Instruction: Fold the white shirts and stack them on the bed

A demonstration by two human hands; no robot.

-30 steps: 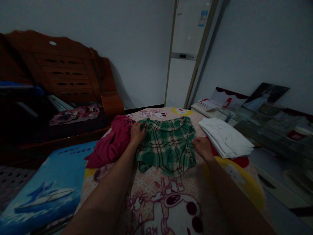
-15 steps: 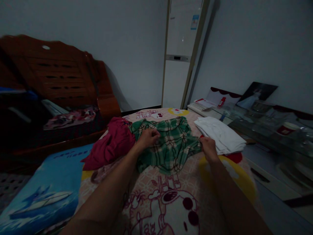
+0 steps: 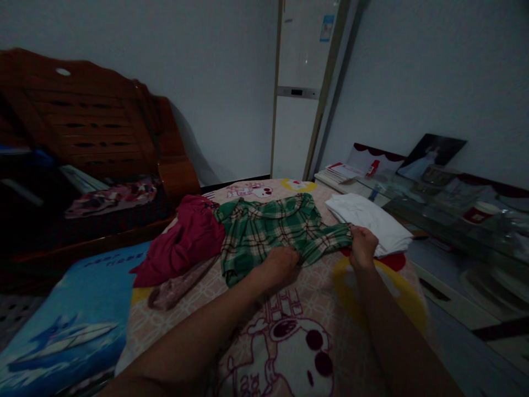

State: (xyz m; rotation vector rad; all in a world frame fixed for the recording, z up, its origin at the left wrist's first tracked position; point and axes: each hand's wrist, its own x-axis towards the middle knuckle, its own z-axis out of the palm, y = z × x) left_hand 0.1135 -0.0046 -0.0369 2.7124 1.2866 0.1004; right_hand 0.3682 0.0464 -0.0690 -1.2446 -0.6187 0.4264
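Observation:
A green plaid garment point(image 3: 264, 226) lies spread and wrinkled on the pink patterned cloth point(image 3: 306, 303). My left hand point(image 3: 281, 264) is closed on its near edge. My right hand point(image 3: 363, 246) pinches the end of the part stretched out to the right, probably a sleeve. Against the garment's left side rests a crumpled magenta garment point(image 3: 185, 240), with a pale pink one point(image 3: 176, 289) partly under it. Folded white cloth point(image 3: 372, 220) lies just behind my right hand.
At the right stands a glass-topped cabinet point(image 3: 433, 207) with papers point(image 3: 341, 172), a red bottle point(image 3: 373, 167), a cup point(image 3: 481, 212) and a photo. A wooden bench point(image 3: 95, 121) and a blue printed mat point(image 3: 78, 314) are at the left.
My left hand has moved right and nearer to me, from above the plaid garment to its near edge. My right hand has drawn its held part slightly right. The view has shifted a little.

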